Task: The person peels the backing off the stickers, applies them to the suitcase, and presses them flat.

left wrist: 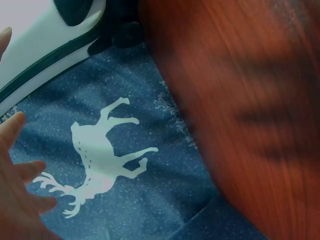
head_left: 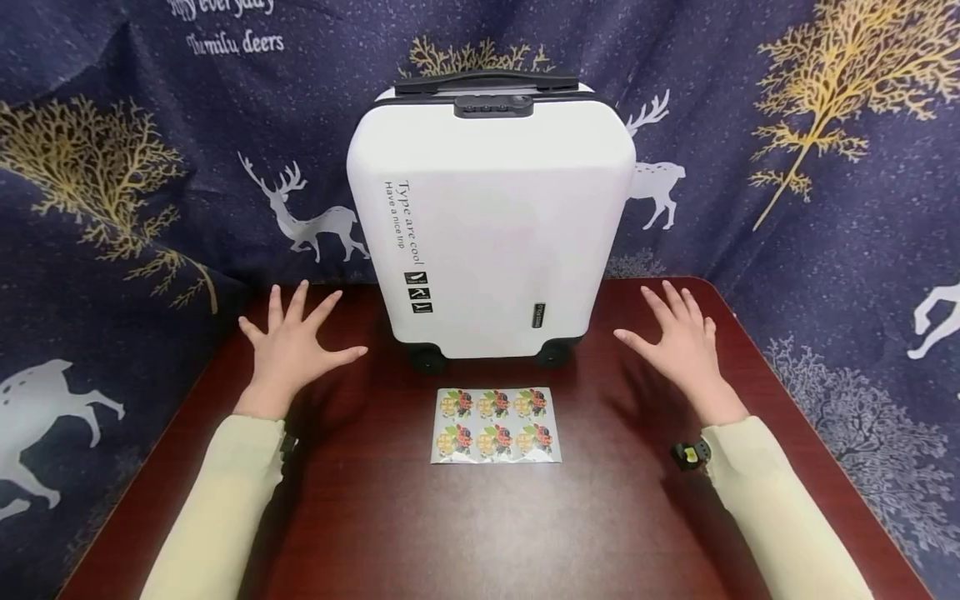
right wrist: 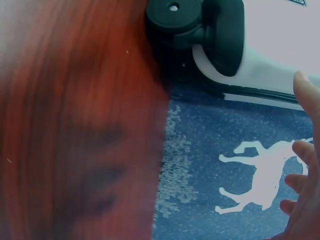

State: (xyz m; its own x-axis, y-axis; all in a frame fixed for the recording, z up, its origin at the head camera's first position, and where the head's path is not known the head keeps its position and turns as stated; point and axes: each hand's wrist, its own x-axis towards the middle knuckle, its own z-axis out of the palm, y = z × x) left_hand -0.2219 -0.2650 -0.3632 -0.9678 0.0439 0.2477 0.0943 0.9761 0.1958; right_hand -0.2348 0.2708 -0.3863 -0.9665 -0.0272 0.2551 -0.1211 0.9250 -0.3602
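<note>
A white suitcase [head_left: 495, 225] with black trim, a top handle and a combination lock stands upright at the back of the table. In front of its wheels lies a sheet of round fruit stickers [head_left: 496, 425]. To the left of the suitcase, my left hand [head_left: 288, 350] is held above the table with its fingers spread, touching nothing. My right hand [head_left: 681, 346] hovers on the other side, fingers also spread and holding nothing. Each wrist view shows fingertips at its outer edge and a lower corner of the suitcase [right wrist: 280, 40].
The dark red wooden table [head_left: 480, 533] has a rounded far right corner. Behind and beside it hangs a dark blue cloth [head_left: 712, 225] printed with white deer and golden trees. A dark wrist device [head_left: 691, 455] sits at the right cuff.
</note>
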